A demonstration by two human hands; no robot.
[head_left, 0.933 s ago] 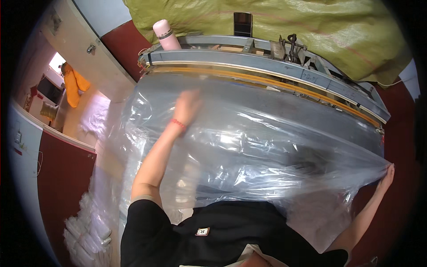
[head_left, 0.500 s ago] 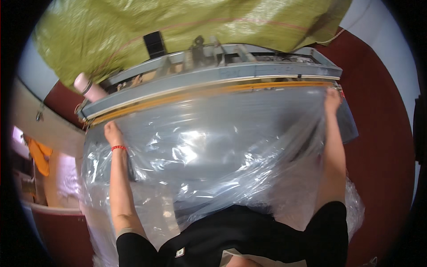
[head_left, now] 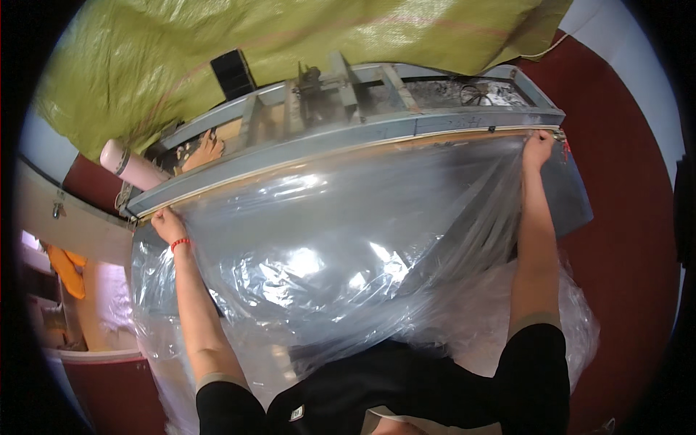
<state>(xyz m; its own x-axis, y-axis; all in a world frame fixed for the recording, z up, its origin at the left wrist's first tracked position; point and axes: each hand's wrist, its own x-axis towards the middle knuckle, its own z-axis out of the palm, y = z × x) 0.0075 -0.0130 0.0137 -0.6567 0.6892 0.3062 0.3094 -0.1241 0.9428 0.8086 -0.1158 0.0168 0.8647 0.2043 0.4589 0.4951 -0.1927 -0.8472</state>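
Observation:
A wide sheet of clear plastic film [head_left: 348,210] is stretched between my two hands over a grey tabletop, its near part gathered in shiny folds against my body. At the left end of a long metal sealing bar [head_left: 348,141], my left hand [head_left: 169,226] is closed on the film's far edge. My right hand [head_left: 537,148] pinches the film at the bar's right end. Between the hands, the film's far edge runs along the bar, over a tan-orange strip [head_left: 428,138]. Whether the edge lies under the bar cannot be made out.
Behind the bar is a grey metal frame [head_left: 391,87] with crosspieces. A pink bottle [head_left: 134,165] stands at its left end, near a tan, finger-shaped thing [head_left: 206,150]. A black box-like object [head_left: 232,75] leans against yellow-green woven sheeting [head_left: 312,32]. More crumpled film hangs at right.
Both hands have brought the film's far edge closer to the bar, covering much of the orange strip. My left hand sits a little further left. The view has shifted slightly.

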